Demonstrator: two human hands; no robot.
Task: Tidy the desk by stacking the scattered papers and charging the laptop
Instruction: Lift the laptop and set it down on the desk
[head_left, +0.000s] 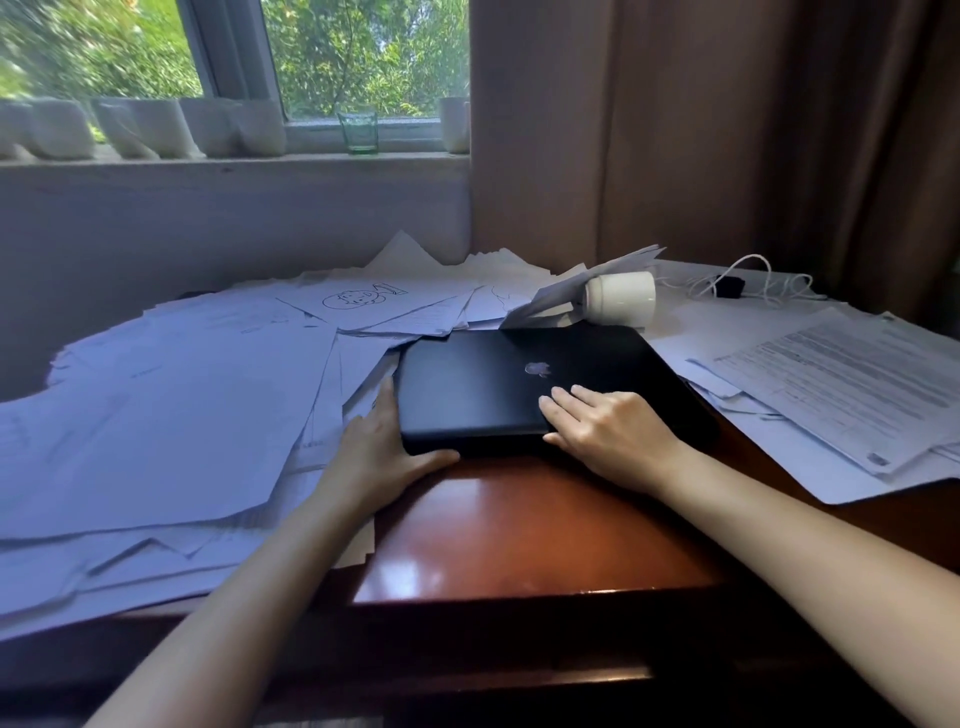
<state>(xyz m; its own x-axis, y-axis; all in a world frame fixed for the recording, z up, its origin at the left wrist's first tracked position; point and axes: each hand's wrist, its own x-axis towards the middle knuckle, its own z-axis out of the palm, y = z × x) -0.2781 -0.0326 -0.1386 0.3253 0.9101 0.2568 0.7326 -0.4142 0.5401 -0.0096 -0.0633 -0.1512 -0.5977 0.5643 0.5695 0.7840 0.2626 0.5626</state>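
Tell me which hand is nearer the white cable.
Right. The right hand rests on the laptop near its right front corner, the white cable beyond it to the far right; the left hand lies against the laptop's left front corner, farther off.

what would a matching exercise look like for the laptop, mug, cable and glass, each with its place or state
Things:
1. laptop
2. mug
3. cable
4. glass

Place or state:
a. upright on the windowsill
b. lying on its side
c. closed, mid desk
d. loose at the back right of the desk

Pairs: 1-c, 2-b, 3-d, 4-a
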